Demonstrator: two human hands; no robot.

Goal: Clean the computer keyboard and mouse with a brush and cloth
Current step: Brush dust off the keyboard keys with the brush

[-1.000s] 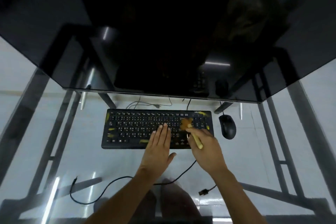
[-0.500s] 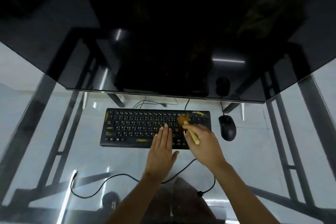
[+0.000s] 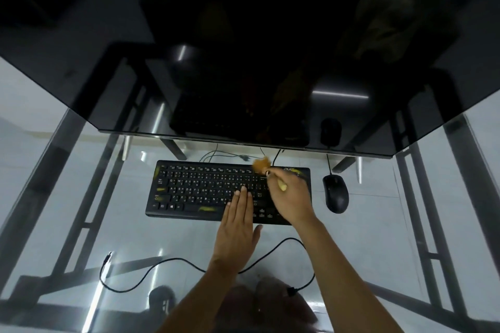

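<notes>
A black keyboard with yellow smudges lies on the glass table. My right hand grips a small brush by its pale handle; the brown bristles sit at the keyboard's far edge, near its right end. My left hand lies flat, fingers together, on the keyboard's lower right keys. A black mouse rests to the right of the keyboard, untouched. No cloth is visible.
A large dark monitor hangs over the far side of the table. A loose black cable with a plug curls in front of the keyboard. Metal table legs show through the glass on both sides.
My right hand has swept the brush away from me, from the keys left of the number pad to the keyboard's far edge. The left hand stays flat on the keys.
</notes>
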